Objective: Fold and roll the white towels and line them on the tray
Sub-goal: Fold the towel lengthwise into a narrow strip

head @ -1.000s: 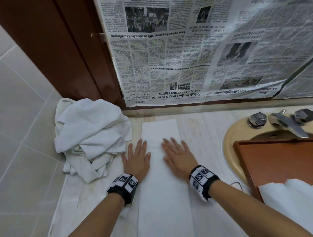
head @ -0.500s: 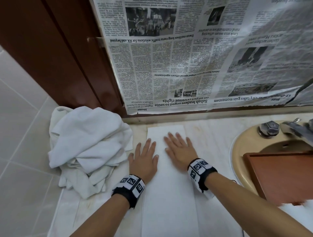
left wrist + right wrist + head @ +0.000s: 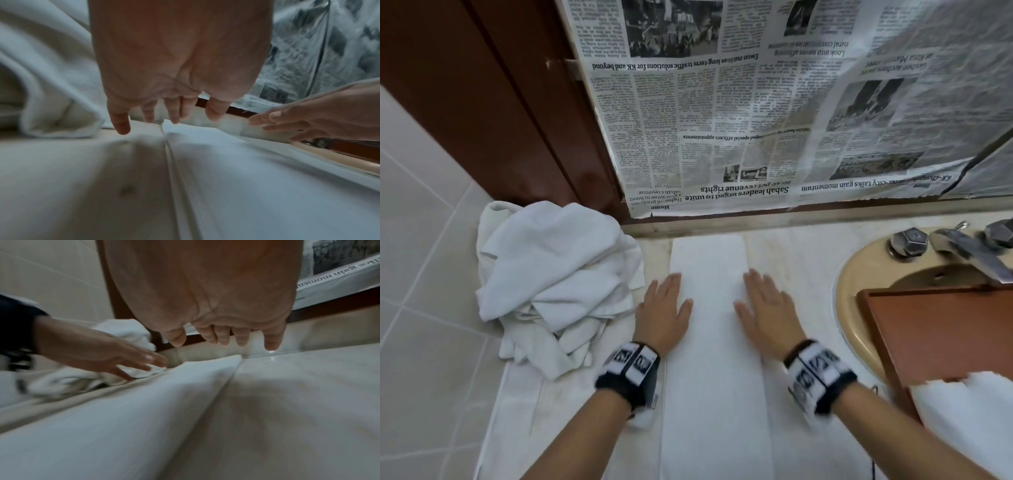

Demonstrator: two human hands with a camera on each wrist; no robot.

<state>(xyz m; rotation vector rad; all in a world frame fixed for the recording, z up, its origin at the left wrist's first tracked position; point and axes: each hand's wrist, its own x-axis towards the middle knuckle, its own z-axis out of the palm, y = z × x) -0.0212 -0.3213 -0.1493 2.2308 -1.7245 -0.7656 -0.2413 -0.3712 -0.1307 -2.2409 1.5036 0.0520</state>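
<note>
A white towel [image 3: 714, 325], folded into a long narrow strip, lies on the marble counter [image 3: 791, 260] and runs from me toward the wall. My left hand [image 3: 664, 308] is flat with straight fingers at the strip's left edge [image 3: 226, 170]. My right hand [image 3: 763, 308] is flat over its right edge [image 3: 123, 418]. Neither hand holds anything. A brown wooden tray [image 3: 945, 329] sits across the sink on the right, with white towel [image 3: 969, 411] lying on its near end.
A heap of crumpled white towels [image 3: 551, 274] fills the counter's left corner against the tiled wall. The beige sink [image 3: 852, 274] and chrome faucet [image 3: 969, 253] are at the right. Newspaper [image 3: 756, 120] covers the wall behind.
Both hands slid apart, from side by side on the strip's middle out to its left and right edges. The strip itself stays flat in place.
</note>
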